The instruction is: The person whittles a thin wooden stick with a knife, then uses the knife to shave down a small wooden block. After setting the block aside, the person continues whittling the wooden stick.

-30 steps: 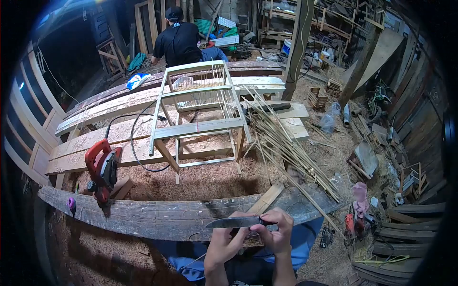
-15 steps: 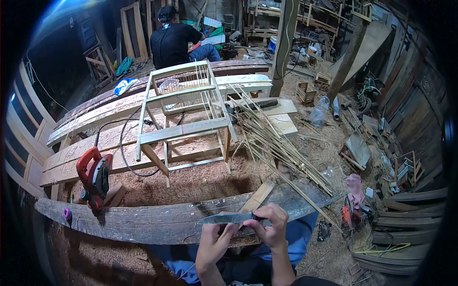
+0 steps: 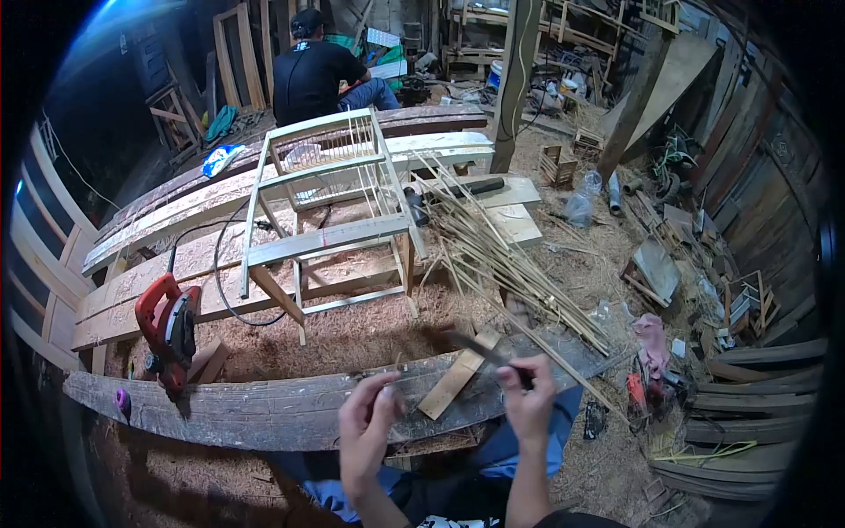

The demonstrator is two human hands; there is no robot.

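Observation:
My right hand is closed round the dark handle of a knife, whose blurred blade points up and left over the weathered plank. To its left, my left hand is closed with thumb and fingers together; a small thin piece seems to stick up near its fingertips, too blurred to name. The hands are apart. Between them, a short flat wooden piece lies slanted across the plank.
Beyond the plank stand a pale wooden frame with thin rods and a red power tool. A heap of thin sticks lies right of the frame. A person in a black shirt sits at the back. Wood shavings cover the ground.
My hands have moved apart. The knife has left my left hand's fingers and swung from nearly level to pointing up and left. The view has shifted slightly.

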